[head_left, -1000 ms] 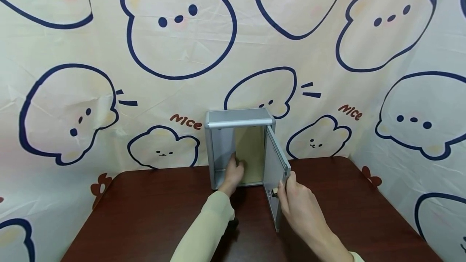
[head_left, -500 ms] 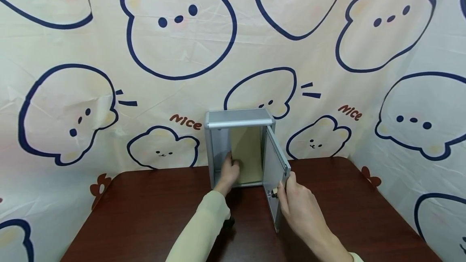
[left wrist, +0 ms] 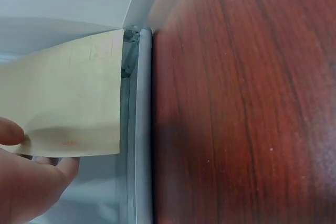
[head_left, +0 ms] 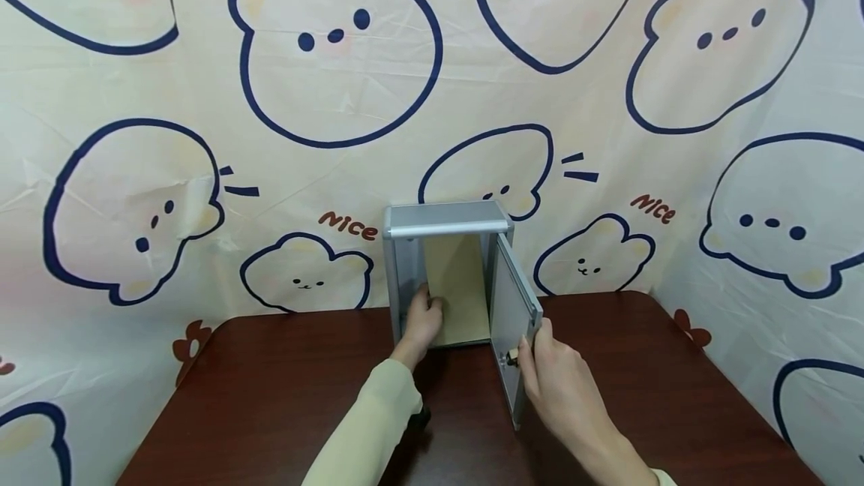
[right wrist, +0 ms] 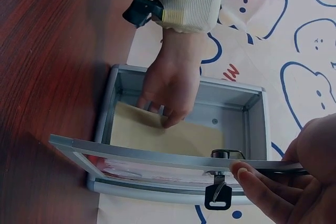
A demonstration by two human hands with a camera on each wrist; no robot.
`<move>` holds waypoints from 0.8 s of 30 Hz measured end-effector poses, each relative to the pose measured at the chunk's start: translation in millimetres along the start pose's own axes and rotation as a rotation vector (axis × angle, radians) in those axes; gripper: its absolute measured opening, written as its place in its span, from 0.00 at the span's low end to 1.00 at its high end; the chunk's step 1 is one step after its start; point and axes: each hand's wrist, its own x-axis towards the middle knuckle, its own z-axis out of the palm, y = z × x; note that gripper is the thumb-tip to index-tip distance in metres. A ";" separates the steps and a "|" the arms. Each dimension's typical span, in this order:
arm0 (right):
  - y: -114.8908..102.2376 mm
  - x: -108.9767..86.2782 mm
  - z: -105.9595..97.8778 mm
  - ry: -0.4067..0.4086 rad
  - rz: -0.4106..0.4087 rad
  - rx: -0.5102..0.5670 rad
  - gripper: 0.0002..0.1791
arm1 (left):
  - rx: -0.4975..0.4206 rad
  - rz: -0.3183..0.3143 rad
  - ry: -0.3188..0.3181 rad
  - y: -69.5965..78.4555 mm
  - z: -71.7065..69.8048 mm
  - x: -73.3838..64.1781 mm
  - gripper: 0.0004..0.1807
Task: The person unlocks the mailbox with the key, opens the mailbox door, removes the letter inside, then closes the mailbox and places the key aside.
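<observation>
A small grey metal box (head_left: 445, 217) stands upright at the back of the table, its door swung open to the right. Inside it is a tan kraft-paper envelope (head_left: 457, 287), leaning slightly. My left hand (head_left: 420, 325) reaches into the box and pinches the envelope's left edge, thumb on the front face and fingers behind, as the left wrist view shows at the envelope (left wrist: 68, 93). My right hand (head_left: 567, 388) grips the free edge of the door (head_left: 516, 321). Beside those fingers, a black-headed key (right wrist: 218, 195) sits in the door's lock (right wrist: 219, 154).
The box stands on a dark red-brown wooden table (head_left: 283, 396). A cream curtain (head_left: 202, 193) with bear drawings hangs close behind the box and along both sides. A black device (right wrist: 142, 11) is strapped at the left wrist.
My left hand has shifted a little to the left inside the box, and the envelope has moved left with it and tilted slightly. The right hand and door stay in place.
</observation>
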 end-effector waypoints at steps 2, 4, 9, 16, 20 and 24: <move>0.5 0.0 0.2 0.005 -0.003 -0.001 0.10 | -0.007 -0.005 -0.018 0.6 -1.0 -2.1 0.23; 0.8 -0.1 0.3 0.004 -0.001 0.001 0.10 | -0.012 -0.009 -0.033 1.3 -2.0 -4.0 0.23; 0.3 -0.3 -1.2 -0.015 0.013 0.010 0.09 | -0.022 -0.020 -0.054 2.4 -2.0 -8.1 0.22; 0.6 0.7 -2.1 -0.025 0.010 0.010 0.09 | -0.013 0.007 -0.086 3.4 -2.9 -12.2 0.22; 0.6 1.0 -2.1 -0.032 0.017 0.017 0.09 | 0.006 0.023 -0.090 3.6 -5.6 -17.0 0.24; 0.5 1.0 -2.3 -0.042 0.024 0.023 0.09 | 0.023 0.022 -0.083 3.4 -9.6 -22.8 0.26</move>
